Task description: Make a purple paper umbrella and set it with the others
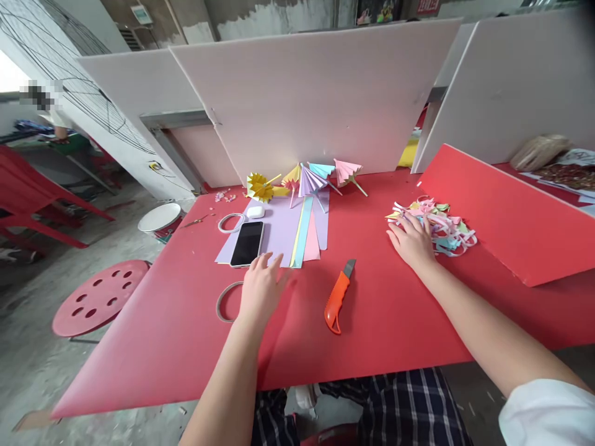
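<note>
My left hand [261,286] hovers over the red table with its fingers apart, holding nothing. Just beyond it lies a black-screened phone [247,244], and a tape roll [222,303] is partly hidden behind the wrist. My right hand [413,241] rests with spread fingers at the left side of a heap of pastel paper strips [450,232]. Between my hands is an orange utility knife [338,300] with its blade out. Lilac paper sheets [279,226] lie beyond the phone, with blue, yellow and pink strips [304,229] on top.
Small folded paper umbrellas [312,181] stand along the back by the white partition [316,105]. A white tape roll [223,224], an earbud case [255,212] and scissors [195,221] lie at the left. A red board [515,217] leans on the right. A stool [100,297] stands at left.
</note>
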Motion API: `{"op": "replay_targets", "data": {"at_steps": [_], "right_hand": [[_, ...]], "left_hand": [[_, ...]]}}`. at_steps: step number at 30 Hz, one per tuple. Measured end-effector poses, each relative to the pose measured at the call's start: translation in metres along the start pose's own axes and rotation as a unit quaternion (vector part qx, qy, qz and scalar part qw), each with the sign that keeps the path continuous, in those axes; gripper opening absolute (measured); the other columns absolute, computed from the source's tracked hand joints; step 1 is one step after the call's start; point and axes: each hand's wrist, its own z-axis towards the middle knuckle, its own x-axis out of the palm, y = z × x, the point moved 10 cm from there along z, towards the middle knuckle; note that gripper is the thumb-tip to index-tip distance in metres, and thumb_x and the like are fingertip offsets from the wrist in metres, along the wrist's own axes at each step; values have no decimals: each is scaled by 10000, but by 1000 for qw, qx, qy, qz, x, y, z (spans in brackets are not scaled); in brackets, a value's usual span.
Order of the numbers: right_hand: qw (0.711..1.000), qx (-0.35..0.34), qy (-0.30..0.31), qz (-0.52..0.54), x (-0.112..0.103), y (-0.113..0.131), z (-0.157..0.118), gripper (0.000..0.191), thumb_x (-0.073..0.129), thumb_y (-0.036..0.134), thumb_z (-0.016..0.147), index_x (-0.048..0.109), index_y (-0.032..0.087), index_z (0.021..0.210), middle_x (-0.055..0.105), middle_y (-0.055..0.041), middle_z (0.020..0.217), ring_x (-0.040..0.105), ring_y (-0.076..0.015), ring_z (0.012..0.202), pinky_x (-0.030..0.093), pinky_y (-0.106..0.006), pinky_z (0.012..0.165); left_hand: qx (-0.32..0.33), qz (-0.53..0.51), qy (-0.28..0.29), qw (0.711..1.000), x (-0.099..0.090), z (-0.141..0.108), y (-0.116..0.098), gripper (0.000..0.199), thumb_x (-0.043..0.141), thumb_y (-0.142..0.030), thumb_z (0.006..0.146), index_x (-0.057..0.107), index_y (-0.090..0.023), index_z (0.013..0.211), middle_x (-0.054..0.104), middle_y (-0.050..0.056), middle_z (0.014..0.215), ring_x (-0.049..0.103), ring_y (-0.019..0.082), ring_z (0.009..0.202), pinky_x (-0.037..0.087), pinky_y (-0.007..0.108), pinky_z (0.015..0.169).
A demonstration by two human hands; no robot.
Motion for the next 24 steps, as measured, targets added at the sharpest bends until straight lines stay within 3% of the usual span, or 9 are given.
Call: {"op": "replay_targets", "data": {"at_steps": [3,5,8,10,12,14,16,19,24], "right_hand": [[1000,8,-3,17,0,4,3,313,401,292,885,649,166,1028,569,-118,1195,392,-276,1202,162,-515,1049],[999,10,-1,43,-3,10,6,324,392,293,887,649,169,1042,564,-118,1205,382,-284,1212,158,-521,1049],[990,19,45,131,-4,31,6,388,348,308,899,631,130,1096,557,-158,1206,387,-312,1206,206,-519,1023],[975,-1,104,198,-5,62,0,436,311,323,909,605,101,1142,626,-176,1070,496,-302,1087,337,-458,937],[961,-49,143,231,-11,102,-11,397,337,352,904,629,187,1117,693,-94,877,608,-225,855,435,-345,801],[945,-92,172,261,-17,138,-23,356,378,395,890,630,261,1104,707,-30,872,633,-174,743,456,-276,715],[936,-112,186,278,-21,158,-30,336,363,373,900,656,275,1033,708,-3,905,643,-154,770,449,-244,708],[936,-105,198,272,-20,161,-31,357,334,349,909,678,256,890,709,-14,807,640,-156,708,419,-239,633],[943,-66,221,241,-14,129,-24,345,360,381,891,627,240,725,638,-14,587,585,-167,551,307,-246,517]], "left_hand": [[37,51,27,998,31,-1,-10,559,420,-498,850,452,-151,1286,323,153,1419,207,333,1333,232,498,1047],[37,61,46,996,50,-3,-17,644,363,-560,849,408,-118,1316,285,169,1434,170,329,1345,183,525,1060],[38,57,61,996,62,-5,-26,704,297,-588,854,340,-95,1355,281,178,1432,161,318,1349,153,536,1067],[39,43,70,996,64,-7,-31,727,292,-589,855,307,-74,1368,273,188,1430,163,322,1348,147,539,1067],[48,21,79,996,67,-9,-38,736,291,-579,860,281,-52,1374,253,196,1434,167,327,1345,148,540,1068],[66,1,84,994,70,-12,-49,713,298,-549,872,270,-46,1377,244,191,1436,182,324,1341,165,528,1069],[85,-8,86,993,73,-13,-60,666,307,-501,887,277,-47,1374,256,179,1433,209,315,1334,200,501,1069],[120,-22,90,989,75,-12,-72,551,282,-377,916,291,-65,1370,273,144,1434,222,267,1335,223,444,1079],[153,-50,92,983,77,0,-84,478,261,-240,906,329,-81,1352,286,138,1430,237,239,1330,242,414,1075]]}}
